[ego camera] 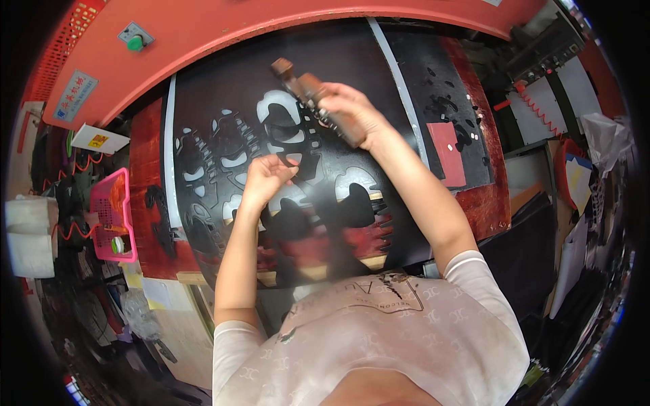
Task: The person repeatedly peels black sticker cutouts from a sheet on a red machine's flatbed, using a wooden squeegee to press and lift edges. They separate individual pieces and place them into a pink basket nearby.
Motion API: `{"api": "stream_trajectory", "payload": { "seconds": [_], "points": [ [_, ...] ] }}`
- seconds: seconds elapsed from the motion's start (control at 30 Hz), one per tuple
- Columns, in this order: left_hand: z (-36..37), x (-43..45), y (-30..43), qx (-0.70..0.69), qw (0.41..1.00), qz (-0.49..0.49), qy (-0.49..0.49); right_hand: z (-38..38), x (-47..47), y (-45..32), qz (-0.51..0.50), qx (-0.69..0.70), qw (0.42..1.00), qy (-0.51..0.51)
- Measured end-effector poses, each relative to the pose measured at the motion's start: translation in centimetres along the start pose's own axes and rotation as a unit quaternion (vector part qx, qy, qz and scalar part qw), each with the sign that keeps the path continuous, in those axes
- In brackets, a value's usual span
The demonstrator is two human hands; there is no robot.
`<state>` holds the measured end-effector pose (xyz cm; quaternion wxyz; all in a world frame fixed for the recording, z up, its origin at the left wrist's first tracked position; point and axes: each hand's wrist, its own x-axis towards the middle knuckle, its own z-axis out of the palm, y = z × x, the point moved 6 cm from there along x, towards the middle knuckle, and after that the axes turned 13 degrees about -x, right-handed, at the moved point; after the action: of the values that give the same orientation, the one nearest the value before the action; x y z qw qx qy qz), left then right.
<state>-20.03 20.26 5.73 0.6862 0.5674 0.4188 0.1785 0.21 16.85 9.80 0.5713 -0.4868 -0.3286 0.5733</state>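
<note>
My right hand (350, 109) grips a brown cutting die (343, 122) with small metal parts along its side, held above a black sheet (223, 101). Some blur hides the die's details. My left hand (274, 175) is closed at the fingertips on a thin dark piece (288, 161), over the sheet's cut-out shapes. Beside it, curved openings (278, 104) show a pale surface below. Nearer my body, the sheet has larger openings over a red surface (350, 238) and wooden strips.
A red machine beam (244, 25) with a green button (135, 43) spans the far side. At left stands a pink plastic basket (133, 218). On the right, a red pad (447, 155) and black scraps lie on a dark board (472, 175). A coiled red hose (538, 111) hangs farther right.
</note>
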Motion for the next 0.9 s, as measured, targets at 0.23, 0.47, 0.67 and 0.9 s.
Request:
{"api": "stream_trajectory", "payload": {
  "seconds": [0.23, 0.47, 0.67, 0.9],
  "points": [
    [-0.2, 0.2, -0.5, -0.027, 1.000, 0.007, -0.003, -1.7, 0.1, -0.4, -0.017, 0.023, 1.000, 0.000],
    [-0.3, 0.5, -1.3, -0.051, 0.999, 0.003, 0.003, -2.7, 0.3, -1.6, -0.017, 0.005, 1.000, -0.021],
    [-0.2, 0.4, -1.4, -0.041, 0.999, 0.016, -0.011, -7.6, -0.8, -1.5, -0.070, -0.028, 0.992, 0.100],
    [0.2, 0.1, -0.9, 0.051, 0.992, 0.110, 0.023, -19.4, -4.8, -6.5, -0.131, 0.129, 0.965, 0.189]
  ]
}}
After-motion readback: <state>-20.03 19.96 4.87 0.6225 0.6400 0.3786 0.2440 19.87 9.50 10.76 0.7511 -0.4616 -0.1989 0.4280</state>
